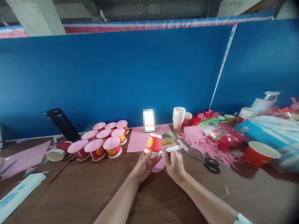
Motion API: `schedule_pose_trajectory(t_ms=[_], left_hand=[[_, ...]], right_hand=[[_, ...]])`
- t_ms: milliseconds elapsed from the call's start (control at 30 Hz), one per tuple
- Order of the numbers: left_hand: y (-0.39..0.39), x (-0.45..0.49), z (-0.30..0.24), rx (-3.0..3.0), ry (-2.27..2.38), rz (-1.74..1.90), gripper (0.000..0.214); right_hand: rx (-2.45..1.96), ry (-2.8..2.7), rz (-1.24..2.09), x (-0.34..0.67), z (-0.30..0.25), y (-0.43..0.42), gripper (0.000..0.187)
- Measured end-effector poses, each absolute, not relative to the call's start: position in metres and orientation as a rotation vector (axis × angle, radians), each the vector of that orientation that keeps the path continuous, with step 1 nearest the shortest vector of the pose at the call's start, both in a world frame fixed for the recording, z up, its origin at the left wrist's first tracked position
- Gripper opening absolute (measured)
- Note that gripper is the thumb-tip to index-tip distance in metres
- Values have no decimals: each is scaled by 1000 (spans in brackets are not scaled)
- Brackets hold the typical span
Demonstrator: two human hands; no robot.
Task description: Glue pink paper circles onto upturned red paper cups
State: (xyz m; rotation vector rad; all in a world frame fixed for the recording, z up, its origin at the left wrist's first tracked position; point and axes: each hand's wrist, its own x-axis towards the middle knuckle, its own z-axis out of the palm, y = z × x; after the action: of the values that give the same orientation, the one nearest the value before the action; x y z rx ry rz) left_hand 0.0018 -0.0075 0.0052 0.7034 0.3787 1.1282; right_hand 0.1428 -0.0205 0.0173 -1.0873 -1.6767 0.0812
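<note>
My left hand (146, 166) is closed around a red paper cup (154, 143) with a yellow emblem. The cup is tilted, its patterned wider end lower. My right hand (174, 163) pinches a white pen-shaped tube (171, 149), its left end at the cup's lower right side. Whether the tip touches the cup I cannot tell. On the table below the hands lies a pink paper disc (158, 166), partly hidden by my left hand. A pink sheet (136, 140) and a roll of tape (168, 138) lie just behind the cup.
Several upside-down red cups topped with pink discs (95, 145) stand left, near a black flask (62, 124). Rightward are scissors (211, 165), pink paper scraps (205, 147), stacked white cups (178, 118) and a red cup (259, 155). A power strip (21, 193) lies front left.
</note>
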Motion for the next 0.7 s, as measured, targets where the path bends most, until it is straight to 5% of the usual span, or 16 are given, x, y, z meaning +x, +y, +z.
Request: schedule_pose_trajectory(t_ms=[700], left_hand=[[-6,2,5,694,397,1125,40]], right_hand=[[-1164,-1683,100,141,19,-20,21]])
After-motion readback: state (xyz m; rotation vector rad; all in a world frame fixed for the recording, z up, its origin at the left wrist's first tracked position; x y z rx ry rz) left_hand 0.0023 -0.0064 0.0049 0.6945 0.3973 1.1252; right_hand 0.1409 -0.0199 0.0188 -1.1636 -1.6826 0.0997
